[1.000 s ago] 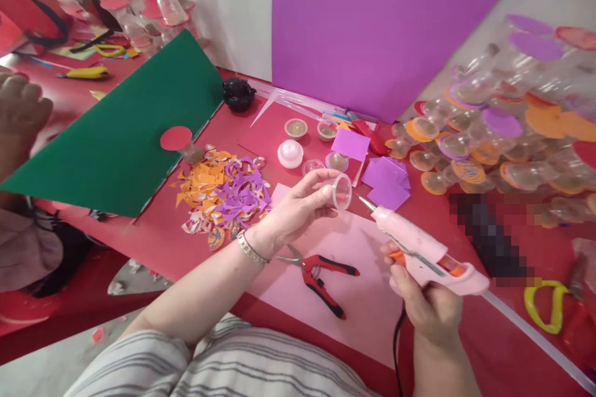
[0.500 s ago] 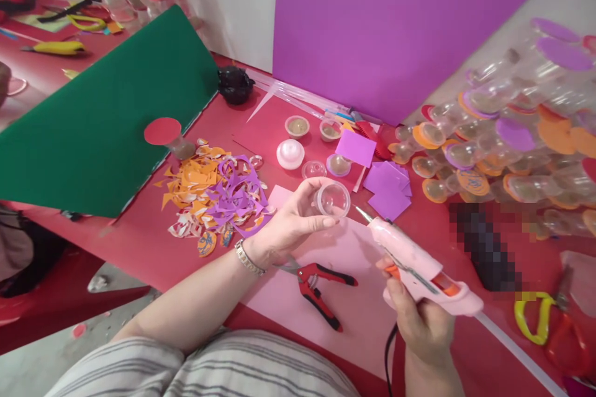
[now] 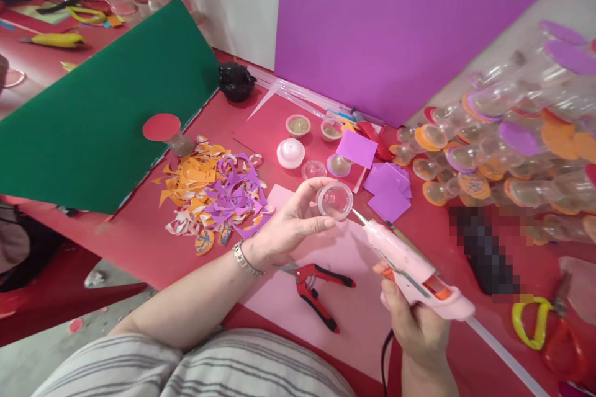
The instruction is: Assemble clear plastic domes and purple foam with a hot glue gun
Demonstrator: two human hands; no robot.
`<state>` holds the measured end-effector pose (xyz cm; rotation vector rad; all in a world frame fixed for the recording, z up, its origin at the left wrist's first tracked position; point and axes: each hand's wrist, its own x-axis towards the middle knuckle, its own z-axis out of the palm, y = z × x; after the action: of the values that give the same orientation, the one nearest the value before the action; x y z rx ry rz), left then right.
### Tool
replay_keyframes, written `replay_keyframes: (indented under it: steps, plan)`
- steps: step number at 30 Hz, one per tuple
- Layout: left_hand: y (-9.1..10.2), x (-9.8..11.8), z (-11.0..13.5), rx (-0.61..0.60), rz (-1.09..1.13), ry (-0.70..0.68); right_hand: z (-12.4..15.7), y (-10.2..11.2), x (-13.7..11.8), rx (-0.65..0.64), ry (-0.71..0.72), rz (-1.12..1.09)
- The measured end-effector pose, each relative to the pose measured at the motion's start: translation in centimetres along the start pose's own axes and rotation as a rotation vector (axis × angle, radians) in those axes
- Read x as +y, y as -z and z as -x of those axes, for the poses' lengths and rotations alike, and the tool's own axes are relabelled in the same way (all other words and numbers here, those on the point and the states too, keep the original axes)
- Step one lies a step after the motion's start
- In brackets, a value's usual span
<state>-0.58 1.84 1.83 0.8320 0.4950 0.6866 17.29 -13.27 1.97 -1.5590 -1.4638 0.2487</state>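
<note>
Between the thumb and fingers of my left hand (image 3: 298,218) is a small clear plastic cup (image 3: 336,201), its round opening turned toward me. My right hand (image 3: 414,322) grips a pink hot glue gun (image 3: 405,257) by its handle, with a finger at the orange trigger. The metal nozzle is at the right side of the cup's rim; I cannot tell whether they touch. A long white glue stick (image 3: 505,356) sticks out of the gun's back. Red-handled pruning shears (image 3: 321,288) lie below my left hand on a pink sheet (image 3: 344,335).
Orange and purple paper scraps (image 3: 214,189) are heaped at left, beside a green board (image 3: 112,118). Purple paper squares (image 3: 388,189), small filled cups (image 3: 298,126) and a white domed piece (image 3: 290,153) sit beyond my hands. Clear plastic assemblies (image 3: 475,136) are stacked at right, above yellow-and-red scissors (image 3: 533,322).
The glue gun has moved slightly left, bringing its nozzle up to the cup's rim. The cup has turned a little, and my left hand keeps its hold.
</note>
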Motion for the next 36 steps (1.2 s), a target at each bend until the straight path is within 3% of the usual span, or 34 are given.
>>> replay_keyframes:
  steps: [36]
  plan:
    - [0.18, -0.23, 0.08, -0.036, 0.033, -0.016, 0.29, -0.11, 0.66, 0.062, -0.008, 0.116]
